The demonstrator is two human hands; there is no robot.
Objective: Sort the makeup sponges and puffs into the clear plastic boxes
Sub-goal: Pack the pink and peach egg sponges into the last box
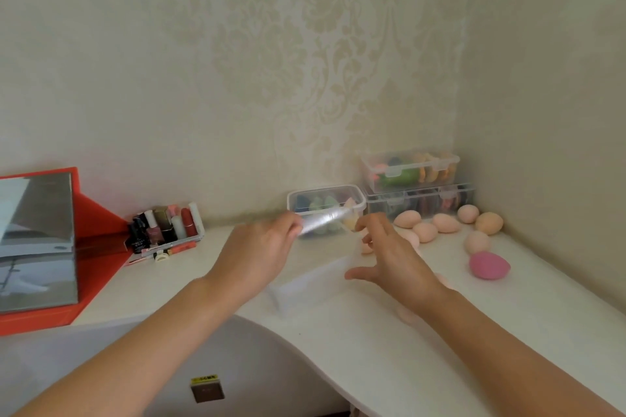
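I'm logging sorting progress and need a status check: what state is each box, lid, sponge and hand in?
left hand: holds the clear lid, lifted.
right hand: open, fingers spread beside the lid.
near box: uncovered, seems empty.
rear box: holds coloured sponges.
stacked boxes: lids latched, filled.
peach sponges: loose on the table.
pink sponge: loose on the table.

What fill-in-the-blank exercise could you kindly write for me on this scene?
The dark pink sponge lies to the ____ of the right hand.
In the corner, the upper box sits ____ the lower box.
The mirror stands at the ____ end of the table.
Missing words: right; on; left.
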